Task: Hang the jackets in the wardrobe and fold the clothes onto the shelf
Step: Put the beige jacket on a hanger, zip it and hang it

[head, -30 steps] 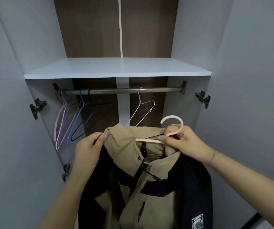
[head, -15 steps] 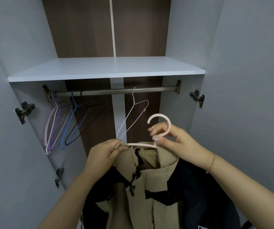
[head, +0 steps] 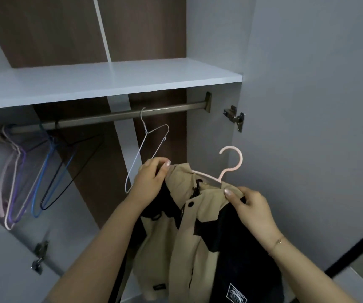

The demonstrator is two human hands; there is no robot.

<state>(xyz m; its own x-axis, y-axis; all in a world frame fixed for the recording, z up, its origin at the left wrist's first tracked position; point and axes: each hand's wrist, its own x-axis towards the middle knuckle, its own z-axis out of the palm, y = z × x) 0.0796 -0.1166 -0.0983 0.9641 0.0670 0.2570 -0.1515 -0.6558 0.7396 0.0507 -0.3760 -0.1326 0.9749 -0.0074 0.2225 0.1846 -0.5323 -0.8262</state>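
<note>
Head view: tan and black jacket hangs in front of the open wardrobe, below the rail and not yet on it. A pink hanger sits inside its collar, hook upright and free, right of the white wire hanger. My left hand has its grip closed on the jacket's left shoulder, pinching fabric over the hanger's end. My right hand has its grip closed on the right shoulder, thumb on top of the tan cloth. Jacket body droops between my forearms; a white patch shows on the dark lower panel. On the rail, the white wire hanger hangs near the middle; pink, purple, blue and black hangers bunch at the left end. White shelf sits just above the rail. Door hinges show on the right panel
</note>
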